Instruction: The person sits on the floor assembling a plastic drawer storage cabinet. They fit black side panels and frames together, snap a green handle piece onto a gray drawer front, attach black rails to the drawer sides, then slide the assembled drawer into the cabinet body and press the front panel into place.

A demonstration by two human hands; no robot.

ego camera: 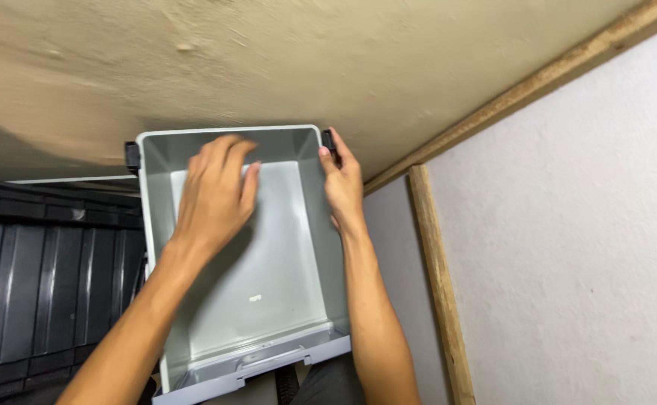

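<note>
1. The left hand (216,191) is laid flat, fingers spread, inside the grey plastic drawer (268,277).
2. The right hand (343,187) is closed on the drawer's right rim.
3. The drawer is held against the beige surface (268,60), beside black ribbed bins (43,285); it seems light and stiff, best gripped by its rims.

I see a black ribbed plastic crate (43,277) filling the lower left. Above it spreads a rough beige plaster surface (306,60). Right of the crate, well apart, a wooden batten (437,277) runs upright, and another wooden strip (523,94) slants above it, edging a white textured wall (583,247).
</note>
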